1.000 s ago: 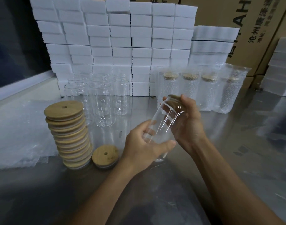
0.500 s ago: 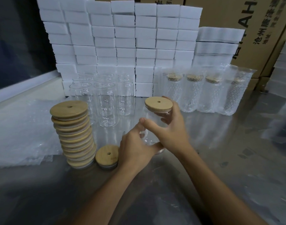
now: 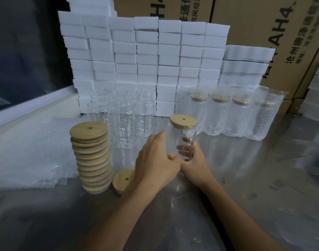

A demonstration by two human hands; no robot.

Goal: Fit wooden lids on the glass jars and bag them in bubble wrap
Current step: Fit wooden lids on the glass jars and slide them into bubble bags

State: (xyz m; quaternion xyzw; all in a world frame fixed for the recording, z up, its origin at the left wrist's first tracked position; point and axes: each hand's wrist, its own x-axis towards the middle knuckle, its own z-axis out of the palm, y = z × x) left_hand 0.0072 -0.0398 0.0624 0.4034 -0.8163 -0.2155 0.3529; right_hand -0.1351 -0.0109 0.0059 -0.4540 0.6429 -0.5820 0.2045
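Steel table (image 3: 263, 178) | lidded jar (image 3: 180, 140) upright, gripped between left hand (image 3: 155, 163), right hand (image 3: 193, 160)

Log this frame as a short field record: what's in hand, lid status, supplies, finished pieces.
In hand: jar, upright, held by left hand and right hand
Lid: wooden lid on the jar
Bagging: not yet bagged
Lid supply: lid stack, one loose lid beside it
Empty jars: cluster behind the stack
Finished: four bagged jars in a row
Bubble wrap: pile at left

Dim, soft light — glare on table (image 3: 263, 169), edges warped.
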